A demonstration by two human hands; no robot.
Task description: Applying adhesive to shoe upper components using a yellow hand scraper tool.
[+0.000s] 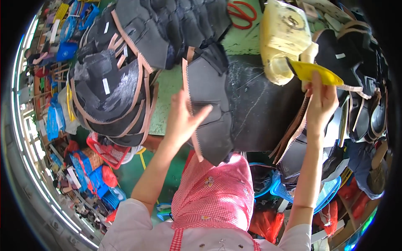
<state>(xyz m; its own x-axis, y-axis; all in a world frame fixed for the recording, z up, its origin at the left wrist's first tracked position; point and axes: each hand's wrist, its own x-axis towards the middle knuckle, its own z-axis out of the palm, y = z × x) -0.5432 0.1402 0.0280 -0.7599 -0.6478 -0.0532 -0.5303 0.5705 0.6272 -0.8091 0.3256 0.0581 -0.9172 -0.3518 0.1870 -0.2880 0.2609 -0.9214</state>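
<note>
My left hand (184, 119) is open with spread fingers at the left edge of a black boot-upper piece (208, 92). That piece lies near the table's front edge, with a toothed zipper strip on brown tape along its left side. My right hand (321, 104) is closed on a flat yellow scraper-like tool (320, 73) with a dark edge. The tool is beside the mouth of a cut, yellowish plastic jug (284, 46), which lies on its side. I cannot tell whether the tool touches the jug.
Stacked black upper pieces with brown-taped zippers (106, 85) are on the left; more (184, 21) lie at the back. Red-handled scissors (242, 14) rest beyond the dark work board (251, 117). Further uppers (349, 54) are at right, with a blue basket (328, 194) below.
</note>
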